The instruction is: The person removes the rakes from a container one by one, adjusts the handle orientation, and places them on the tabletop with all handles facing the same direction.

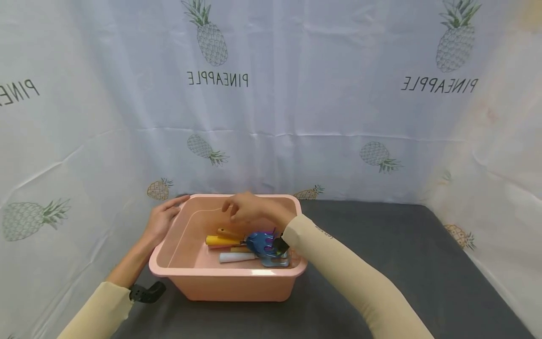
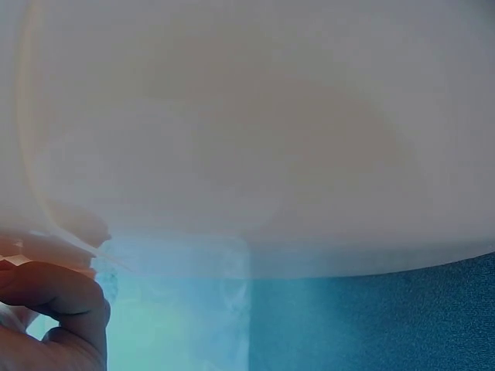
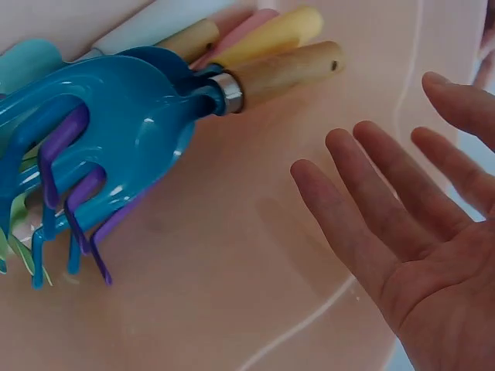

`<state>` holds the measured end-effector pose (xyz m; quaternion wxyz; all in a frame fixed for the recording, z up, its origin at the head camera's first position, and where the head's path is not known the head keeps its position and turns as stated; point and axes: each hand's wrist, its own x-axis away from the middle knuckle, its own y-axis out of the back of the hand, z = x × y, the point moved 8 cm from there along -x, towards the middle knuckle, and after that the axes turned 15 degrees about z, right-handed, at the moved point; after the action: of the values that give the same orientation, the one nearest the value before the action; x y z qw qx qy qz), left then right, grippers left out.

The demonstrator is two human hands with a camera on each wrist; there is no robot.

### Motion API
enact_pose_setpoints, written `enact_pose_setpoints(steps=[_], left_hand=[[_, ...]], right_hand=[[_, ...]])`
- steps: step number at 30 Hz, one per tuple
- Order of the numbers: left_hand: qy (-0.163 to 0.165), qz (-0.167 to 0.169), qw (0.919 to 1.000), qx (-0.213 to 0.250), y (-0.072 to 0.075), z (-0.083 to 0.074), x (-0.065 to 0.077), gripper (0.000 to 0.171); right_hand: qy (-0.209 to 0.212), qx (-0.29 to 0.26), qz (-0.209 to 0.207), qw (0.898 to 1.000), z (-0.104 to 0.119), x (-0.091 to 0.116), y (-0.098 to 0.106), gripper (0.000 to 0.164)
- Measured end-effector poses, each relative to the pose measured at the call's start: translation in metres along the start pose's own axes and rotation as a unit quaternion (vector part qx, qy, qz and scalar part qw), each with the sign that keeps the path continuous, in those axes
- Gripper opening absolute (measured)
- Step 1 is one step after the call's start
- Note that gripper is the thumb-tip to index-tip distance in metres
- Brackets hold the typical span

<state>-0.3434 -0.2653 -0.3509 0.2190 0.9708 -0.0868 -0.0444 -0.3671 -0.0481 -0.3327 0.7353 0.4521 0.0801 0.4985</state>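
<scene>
A pink plastic basin (image 1: pixel 237 285) stands on the dark table. My left hand (image 1: pixel 163 220) grips its left rim near the far corner; in the left wrist view the curled fingers (image 2: pixel 66 297) show beside the basin's pale wall (image 2: pixel 232 154). Over the basin hovers my right hand (image 1: pixel 250 207), its fingers spread and nothing held, apart from the tools below. Inside lie small garden hand tools: a blue hand rake (image 3: pixel 131 116) with a wooden handle (image 3: pixel 286 75), purple tines (image 3: pixel 58 151), and yellow (image 3: pixel 271 35) and white handles (image 1: pixel 237 257). The tool heads overlap, so some are partly hidden.
The dark tabletop (image 1: pixel 381 254) extends to the right of the basin. White curtains (image 1: pixel 296 108) printed with pineapples stand behind and on both sides, close to the basin's left and far sides.
</scene>
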Motion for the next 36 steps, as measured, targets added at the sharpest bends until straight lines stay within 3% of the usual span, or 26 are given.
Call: enact_pose_setpoints(steps=[8,15,24,33,36], left_hand=[[0.001,0.011,0.9999,0.009,0.000,0.001,0.001,0.046],[0.004,0.015,0.9995,0.026,0.000,0.001,0.000,0.046],[0.013,0.004,0.9999,0.010,0.001,0.003,0.001,0.045],[0.014,0.009,0.9996,0.021,-0.001,0.002,0.002,0.046],[0.016,0.012,0.9995,0.026,-0.001,0.001,0.002,0.046]], right_hand=[[-0.021,-0.075,0.024,0.997,-0.006,-0.013,-0.014,0.051],[-0.022,-0.109,0.026,0.994,-0.006,-0.021,-0.018,0.053],[-0.041,-0.022,0.033,0.998,-0.013,-0.032,-0.020,0.047],[-0.051,-0.075,0.021,0.996,-0.017,-0.031,-0.027,0.047],[-0.050,-0.067,0.024,0.996,-0.018,-0.032,-0.029,0.050]])
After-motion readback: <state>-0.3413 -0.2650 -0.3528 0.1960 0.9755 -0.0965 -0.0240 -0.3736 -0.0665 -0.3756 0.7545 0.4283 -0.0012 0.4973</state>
